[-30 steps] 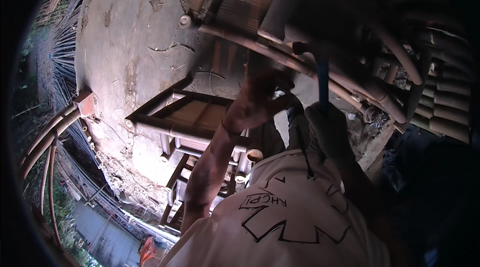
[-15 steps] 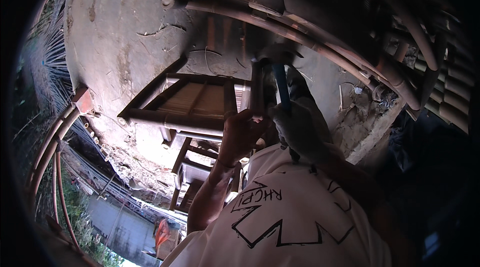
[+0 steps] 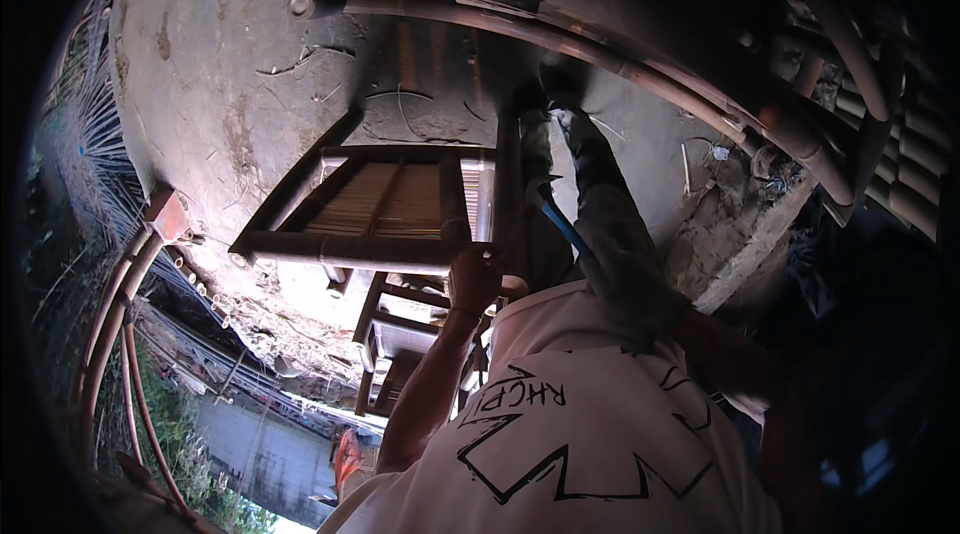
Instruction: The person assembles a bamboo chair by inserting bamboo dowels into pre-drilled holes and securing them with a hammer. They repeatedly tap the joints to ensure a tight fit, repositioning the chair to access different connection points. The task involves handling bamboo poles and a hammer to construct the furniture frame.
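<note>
My left hand (image 3: 475,276), bare, is closed at the near right corner of a brown bamboo chair (image 3: 385,252) with a slatted panel. Its fingers curl on the frame by the joint; whether a small piece sits in them is hidden. In a grey glove, my right hand (image 3: 625,274) grips a hammer (image 3: 565,226) by its blue handle. The dark hammer head points away from me, low beside an upright bamboo post (image 3: 508,174) to the right of the panel. My legs show just beyond the hammer.
Behind the chair stands a second bamboo frame (image 3: 400,309). A long bamboo bench rail (image 3: 560,52) crosses the far side. Roof-like bamboo rows (image 3: 915,154) lie at right. Thin strips litter the concrete floor (image 3: 210,64), and a red block (image 3: 166,214) is at left.
The hammer has come down and nearer to me from a raised position, its head turning left. My left hand has drawn slightly back, its fingers nearer the chair corner.
</note>
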